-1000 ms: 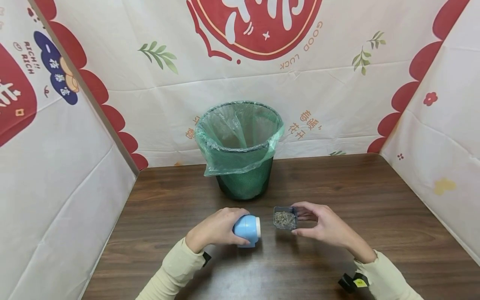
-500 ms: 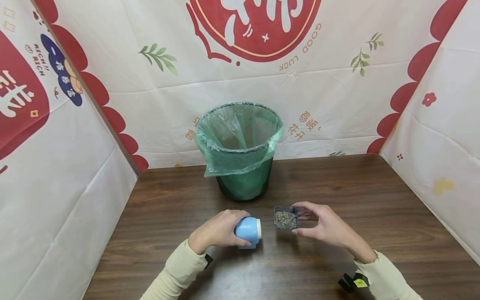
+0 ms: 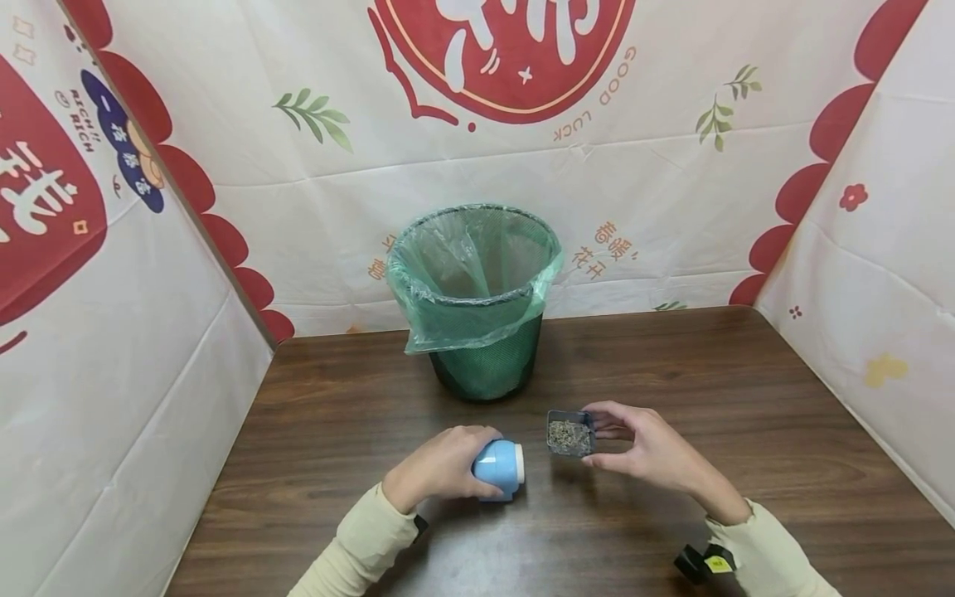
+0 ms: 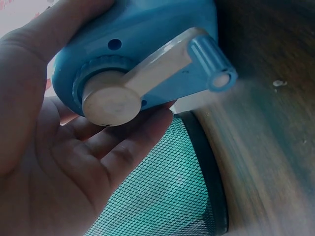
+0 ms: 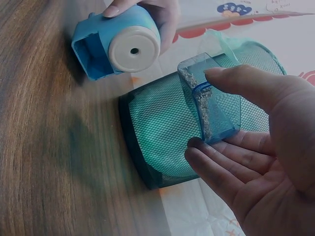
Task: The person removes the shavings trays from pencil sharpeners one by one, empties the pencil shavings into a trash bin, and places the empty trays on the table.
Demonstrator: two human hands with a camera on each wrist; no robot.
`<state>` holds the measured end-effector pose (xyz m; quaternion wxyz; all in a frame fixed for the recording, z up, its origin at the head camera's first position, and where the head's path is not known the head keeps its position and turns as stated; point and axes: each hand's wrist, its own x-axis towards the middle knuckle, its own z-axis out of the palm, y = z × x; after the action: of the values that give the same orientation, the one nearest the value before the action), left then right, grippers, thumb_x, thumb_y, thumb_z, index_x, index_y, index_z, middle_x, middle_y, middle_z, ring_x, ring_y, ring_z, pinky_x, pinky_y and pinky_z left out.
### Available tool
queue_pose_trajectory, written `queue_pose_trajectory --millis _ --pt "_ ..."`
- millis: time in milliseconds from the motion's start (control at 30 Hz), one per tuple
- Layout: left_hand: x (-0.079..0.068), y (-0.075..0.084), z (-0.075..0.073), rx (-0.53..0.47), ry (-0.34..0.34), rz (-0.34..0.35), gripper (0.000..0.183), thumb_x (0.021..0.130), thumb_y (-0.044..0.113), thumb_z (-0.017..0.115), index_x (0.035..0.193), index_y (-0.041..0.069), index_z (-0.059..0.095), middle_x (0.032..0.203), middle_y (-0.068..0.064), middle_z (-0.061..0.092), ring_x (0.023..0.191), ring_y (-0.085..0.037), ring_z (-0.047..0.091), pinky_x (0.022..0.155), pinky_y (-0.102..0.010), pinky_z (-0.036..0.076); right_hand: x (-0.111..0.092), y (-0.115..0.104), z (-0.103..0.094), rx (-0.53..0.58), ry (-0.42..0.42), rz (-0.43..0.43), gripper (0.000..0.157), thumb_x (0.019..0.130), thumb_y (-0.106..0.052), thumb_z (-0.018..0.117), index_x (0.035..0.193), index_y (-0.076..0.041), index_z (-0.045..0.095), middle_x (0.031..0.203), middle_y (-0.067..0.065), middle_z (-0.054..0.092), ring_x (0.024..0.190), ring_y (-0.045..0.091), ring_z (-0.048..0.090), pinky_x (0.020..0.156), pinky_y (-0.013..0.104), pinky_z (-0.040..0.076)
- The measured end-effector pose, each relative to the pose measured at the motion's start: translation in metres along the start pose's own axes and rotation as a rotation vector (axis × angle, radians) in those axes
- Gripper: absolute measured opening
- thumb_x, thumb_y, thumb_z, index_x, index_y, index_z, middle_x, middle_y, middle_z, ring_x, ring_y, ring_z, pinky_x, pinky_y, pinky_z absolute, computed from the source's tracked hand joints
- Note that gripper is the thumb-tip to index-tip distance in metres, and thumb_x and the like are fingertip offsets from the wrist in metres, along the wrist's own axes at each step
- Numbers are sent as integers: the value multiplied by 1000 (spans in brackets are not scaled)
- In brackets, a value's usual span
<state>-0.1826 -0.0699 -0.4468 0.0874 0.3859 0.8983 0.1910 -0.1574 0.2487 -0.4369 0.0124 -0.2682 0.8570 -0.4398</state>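
At lower centre of the head view, the left hand (image 3: 440, 466) grips a blue crank sharpener (image 3: 497, 466) over the counter (image 3: 746, 398); its rounded shell looks stiff, smooth and moderately weighty, best held around the body, clear of the crank (image 4: 160, 65). Just right of it, the right hand (image 3: 647, 444) pinches a clear tray (image 5: 222, 118) of shavings (image 3: 569, 435); thin plastic, probably light, slippery and brittle, so take its sides and keep it level against spilling.

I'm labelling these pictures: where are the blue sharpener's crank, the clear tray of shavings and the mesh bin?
Crank (image 4: 158, 67): left wrist view, middle of its pale arm.
Clear tray (image 5: 221, 113): right wrist view, its transparent side wall.
Mesh bin (image 3: 491, 365): head view, its lower front wall.
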Motion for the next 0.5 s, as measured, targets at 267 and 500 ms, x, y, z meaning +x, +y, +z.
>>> queue_pose_trajectory --millis 267,500 --pt "0 -1 3 -3 5 2 69 75 43 85 128 7 59 112 0 66 91 -7 59 78 -21 50 0 2 0 6 6 24 55 82 -26 83 126 -3 59 110 9 70 96 16 70 80 35 58" --pt "-2 0 6 12 17 -10 69 74 43 86 128 9 59 114 1 66 93 -8 59 81 -22 50 1 3 1 11 -5 19 56 82 -26 82 126 -2 59 111 11 70 97 18 70 80 33 58"
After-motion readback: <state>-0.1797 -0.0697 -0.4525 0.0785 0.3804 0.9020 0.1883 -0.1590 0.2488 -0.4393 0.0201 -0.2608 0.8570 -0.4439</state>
